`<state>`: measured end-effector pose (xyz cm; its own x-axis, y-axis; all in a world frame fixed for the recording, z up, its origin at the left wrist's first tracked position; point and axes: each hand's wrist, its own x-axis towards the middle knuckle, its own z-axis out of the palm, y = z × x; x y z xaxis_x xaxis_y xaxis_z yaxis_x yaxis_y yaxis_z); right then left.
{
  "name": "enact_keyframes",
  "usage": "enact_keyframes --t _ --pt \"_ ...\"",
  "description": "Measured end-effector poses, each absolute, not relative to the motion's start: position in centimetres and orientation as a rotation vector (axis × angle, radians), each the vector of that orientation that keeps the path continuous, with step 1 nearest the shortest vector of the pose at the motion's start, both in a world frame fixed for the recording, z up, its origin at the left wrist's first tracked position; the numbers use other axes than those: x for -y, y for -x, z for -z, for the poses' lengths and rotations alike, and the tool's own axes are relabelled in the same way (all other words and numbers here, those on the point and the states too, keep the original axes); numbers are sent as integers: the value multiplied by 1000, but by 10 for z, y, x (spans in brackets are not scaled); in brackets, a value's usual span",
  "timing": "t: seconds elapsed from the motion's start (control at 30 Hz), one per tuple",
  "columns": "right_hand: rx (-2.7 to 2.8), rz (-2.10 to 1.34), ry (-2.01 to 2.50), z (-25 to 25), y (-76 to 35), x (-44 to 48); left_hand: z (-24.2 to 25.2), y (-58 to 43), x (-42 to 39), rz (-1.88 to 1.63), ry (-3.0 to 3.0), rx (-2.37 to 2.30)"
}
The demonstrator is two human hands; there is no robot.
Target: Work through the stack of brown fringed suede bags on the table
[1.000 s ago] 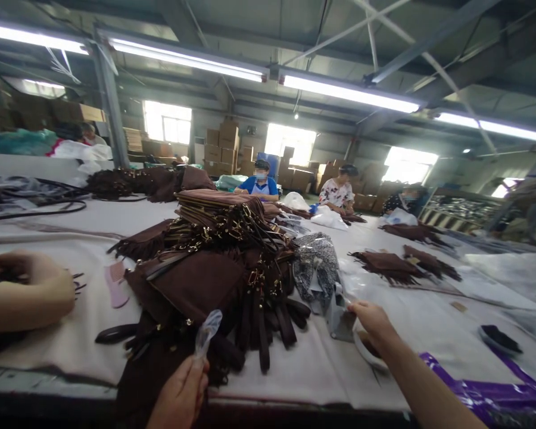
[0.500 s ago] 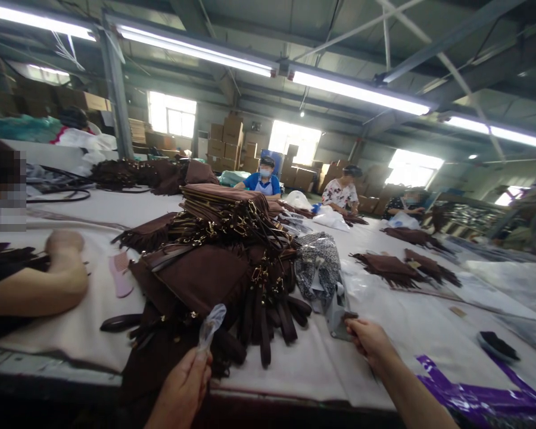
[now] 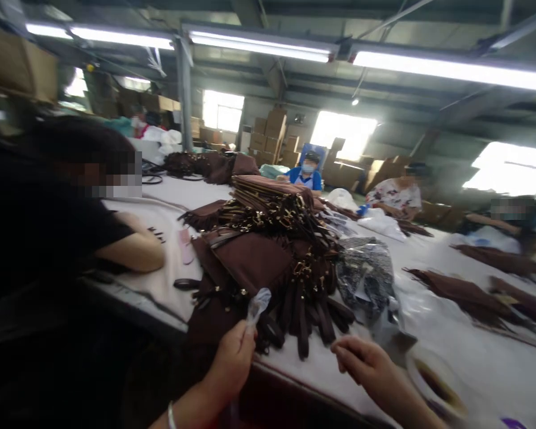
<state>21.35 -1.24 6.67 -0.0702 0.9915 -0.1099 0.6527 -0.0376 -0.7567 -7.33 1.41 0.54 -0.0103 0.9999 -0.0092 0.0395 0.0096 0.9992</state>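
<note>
My left hand [image 3: 233, 357] pinches a crumpled strip of clear plastic [image 3: 259, 304], held upright at the table's front edge before the brown bags. My right hand [image 3: 366, 366] has its fingers curled and pressed together just above the white tabletop; whatever they hold, if anything, is too small to make out. To its right are a grey tape dispenser [image 3: 395, 339] and a roll of tape [image 3: 438, 384]. A large pile of brown fringed bags [image 3: 256, 256] with gold clasps and dark straps lies ahead of both hands.
A grey speckled bundle in clear plastic [image 3: 365, 274] rests right of the pile. A pink comb [image 3: 185, 245] lies left of it, near a co-worker's bent arm [image 3: 136, 247]. More brown bags [image 3: 462, 295] lie on the right. Other people sit across the table.
The view has swung left. My right hand has come off the tape dispenser and moved toward my left hand, which still holds the plastic strip.
</note>
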Motion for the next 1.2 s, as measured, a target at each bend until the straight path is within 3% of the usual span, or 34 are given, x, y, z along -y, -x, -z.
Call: enact_keyframes --t 0.2,0.43,0.77,1.2 --pt "1973 -1082 1389 -91 -83 -12 -12 84 -6 -1009 -1947 -1651" --pt "2048 -1004 1505 -78 -32 -46 -10 96 0 -783 -2281 -1844" --pt "2146 -935 1668 -70 -28 -66 0 99 5 -1006 -2311 -1964" --pt "2003 -1260 1643 -82 -37 -54 -18 107 1 -1007 -2224 -1738"
